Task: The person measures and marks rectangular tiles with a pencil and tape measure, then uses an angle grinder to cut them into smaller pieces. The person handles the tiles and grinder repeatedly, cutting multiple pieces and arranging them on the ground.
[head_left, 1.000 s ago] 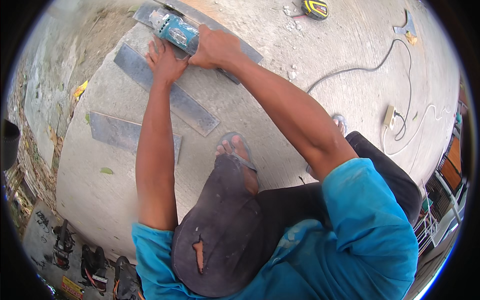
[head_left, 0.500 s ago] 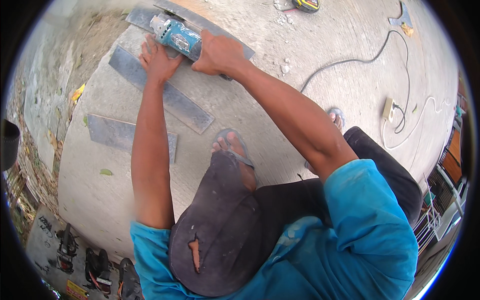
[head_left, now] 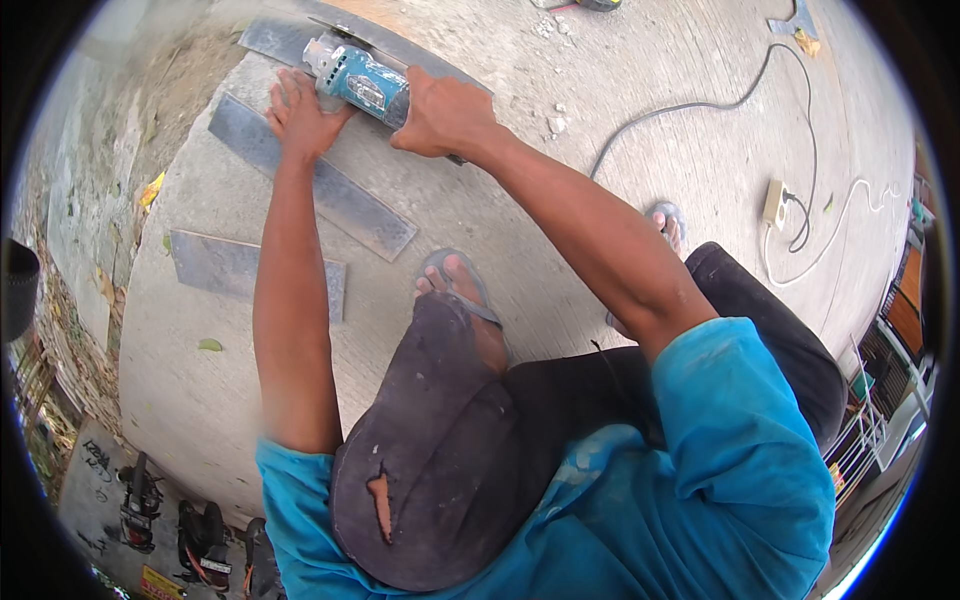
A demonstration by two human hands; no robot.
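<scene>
My right hand [head_left: 443,115] is wrapped round the rear body of a blue angle grinder [head_left: 365,82], which lies tilted along a long grey tile strip [head_left: 268,38] at the top of the view. The grinder's disc is mostly hidden by its body and guard. Beside the grinder's head, my left hand [head_left: 303,120] rests with fingers spread near the strip's edge. Just below it, a second grey tile strip [head_left: 350,205] lies flat on the concrete. A shorter grey piece [head_left: 212,262] lies nearer to me, partly covered by my left forearm.
A dark cord [head_left: 690,108] curves across the concrete to a white socket block [head_left: 775,203] at the right. Concrete crumbs [head_left: 557,124] lie beyond my right hand. At the far edge are a yellow-black tape measure [head_left: 598,4] and a small grey offcut [head_left: 792,20]. Dusty ground borders the slab's left side.
The whole view has shifted slightly. Against the tile strip, the grinder has slid a little to the right, away from my left hand. My grip on it is the same.
</scene>
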